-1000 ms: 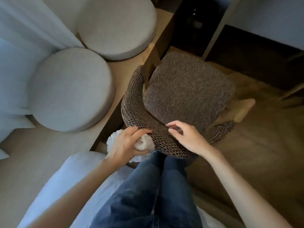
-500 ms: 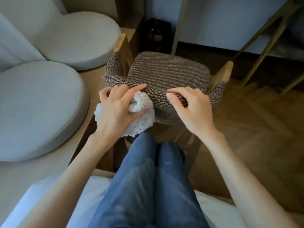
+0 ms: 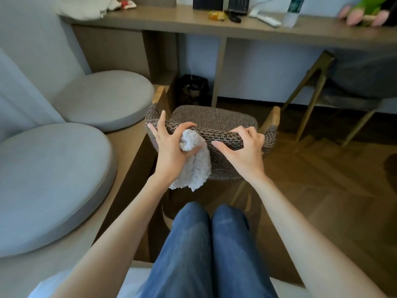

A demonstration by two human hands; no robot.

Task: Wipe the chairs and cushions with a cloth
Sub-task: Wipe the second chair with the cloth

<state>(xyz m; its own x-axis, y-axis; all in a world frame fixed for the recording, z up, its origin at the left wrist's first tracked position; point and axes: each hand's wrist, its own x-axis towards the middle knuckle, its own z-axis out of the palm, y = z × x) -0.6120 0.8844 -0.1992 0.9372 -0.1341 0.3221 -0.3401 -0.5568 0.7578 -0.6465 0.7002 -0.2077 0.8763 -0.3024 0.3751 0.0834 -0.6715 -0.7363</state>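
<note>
Cloth (image 3: 194, 166) bunched in left hand (image 3: 169, 147) grip, against chair (image 3: 217, 134) backrest.

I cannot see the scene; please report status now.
Left hand grips white cloth against woven chair backrest. Right hand grips backrest top. Nothing obstructs.

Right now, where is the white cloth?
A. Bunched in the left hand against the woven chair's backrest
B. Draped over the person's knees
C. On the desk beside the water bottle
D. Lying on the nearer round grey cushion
A: the fluffy white cloth is bunched in the left hand, hanging down against the woven chair backrest, which the right hand also grips.
</note>
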